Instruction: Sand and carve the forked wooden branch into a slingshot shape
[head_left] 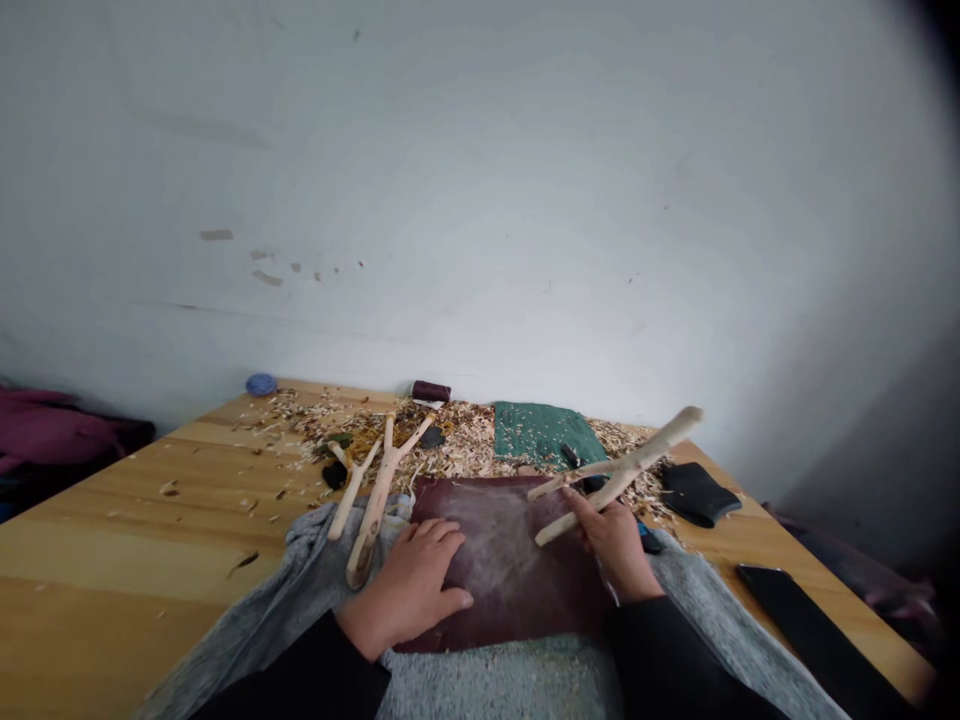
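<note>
A peeled forked stick (641, 458) is gripped by my right hand (613, 535) around one prong, its thick stem pointing up and to the right. Under it lies a dark red sheet of sandpaper (517, 590), whitened with dust in the middle. My left hand (420, 580) rests flat on the sheet's left side, fingers spread and holding nothing. Just left of that hand, a larger forked stick (382, 490) and a smaller forked stick (352, 495) lie on grey cloth (495, 685).
Wood shavings (472, 435) cover the table's (135, 540) back. Among them are a green sheet (544, 430) and a dark thread spool (431, 391). A blue ball (261, 384) sits far left. A black pouch-like item (697, 493) and a phone (810, 630) lie right.
</note>
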